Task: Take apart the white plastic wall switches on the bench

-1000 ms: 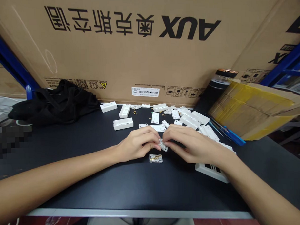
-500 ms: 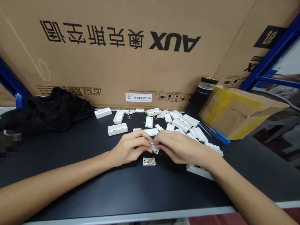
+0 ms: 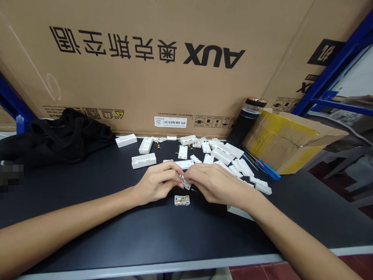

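Note:
Between the fingertips of both hands is a small white plastic part (image 3: 185, 183), partly covered by the fingers. My left hand (image 3: 159, 181) grips it from the left, fingers closed. From the right, my right hand (image 3: 217, 182) pinches at the same part, its fingertips largely hidden. Just below them on the black tabletop lies a white plastic base with brass contacts (image 3: 182, 200). Under my right wrist a larger white housing (image 3: 240, 212) is partly hidden. Beyond the hands lie loose white covers (image 3: 183, 152) and a white housing (image 3: 143, 160).
Several white plastic pieces (image 3: 222, 155) are scattered at the back right. A black cloth (image 3: 61, 138) lies at the left. A dark bottle (image 3: 245, 119), an open cardboard box (image 3: 284, 142) and a blue tool (image 3: 268, 169) stand or lie right. A large carton (image 3: 142, 88) walls off the back.
The whole view has shifted slightly, so things appear a little further left. Both hands stay together on the small white part, with only slight finger movement.

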### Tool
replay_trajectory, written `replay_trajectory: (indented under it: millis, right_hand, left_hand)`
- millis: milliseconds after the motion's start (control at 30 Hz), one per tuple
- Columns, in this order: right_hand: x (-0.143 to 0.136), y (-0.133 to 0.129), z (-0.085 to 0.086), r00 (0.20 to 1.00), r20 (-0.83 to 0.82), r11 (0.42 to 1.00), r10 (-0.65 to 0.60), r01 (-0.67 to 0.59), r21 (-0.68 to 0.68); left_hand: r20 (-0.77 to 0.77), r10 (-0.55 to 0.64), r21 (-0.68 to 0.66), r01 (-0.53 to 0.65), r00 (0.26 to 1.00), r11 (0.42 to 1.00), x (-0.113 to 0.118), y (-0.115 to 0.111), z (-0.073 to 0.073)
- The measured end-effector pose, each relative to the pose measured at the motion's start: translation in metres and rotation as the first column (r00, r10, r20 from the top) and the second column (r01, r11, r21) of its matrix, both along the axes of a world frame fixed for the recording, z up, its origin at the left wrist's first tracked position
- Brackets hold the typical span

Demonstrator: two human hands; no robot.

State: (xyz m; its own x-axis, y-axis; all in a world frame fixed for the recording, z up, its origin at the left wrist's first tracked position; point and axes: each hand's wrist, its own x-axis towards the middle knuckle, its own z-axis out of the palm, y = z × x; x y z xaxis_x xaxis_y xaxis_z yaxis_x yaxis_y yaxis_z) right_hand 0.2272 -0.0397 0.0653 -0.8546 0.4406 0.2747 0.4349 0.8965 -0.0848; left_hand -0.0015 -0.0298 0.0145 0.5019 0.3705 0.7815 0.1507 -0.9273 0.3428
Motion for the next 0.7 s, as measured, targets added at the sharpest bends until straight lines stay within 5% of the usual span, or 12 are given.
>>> replay_trajectory:
  millis: [233, 367, 533, 633, 700]
  right_hand:
    - [-0.001, 0.003, -0.002, 0.988, -0.153, 0.999, 0.003, -0.009, -0.034]
    - [0.001, 0.003, 0.005, 0.952, -0.299, 0.935, -0.069, -0.043, -0.352]
    - [0.001, 0.004, 0.011, 0.884, -0.368, 0.567, -0.289, -0.152, -0.81]
    - [-0.001, 0.005, 0.013, 0.894, -0.279, 0.337, -0.35, -0.157, -0.928]
    - [-0.001, 0.005, 0.013, 0.9, -0.246, 0.247, -0.359, -0.163, -0.955]
  left_hand:
    - [0.032, 0.023, 0.012, -0.024, 0.999, 1.0, 0.0, 0.001, 0.0]
    - [0.05, 0.019, 0.059, -0.022, 0.999, 0.998, 0.0, 0.001, 0.0]
    - [0.059, 0.011, 0.182, -0.021, 0.998, 0.983, 0.0, -0.001, 0.0]
    - [0.043, 0.035, 0.259, -0.045, 0.998, 0.965, -0.002, -0.001, 0.0]
    - [0.034, 0.022, 0.284, -0.031, 0.999, 0.958, -0.002, -0.001, -0.001]
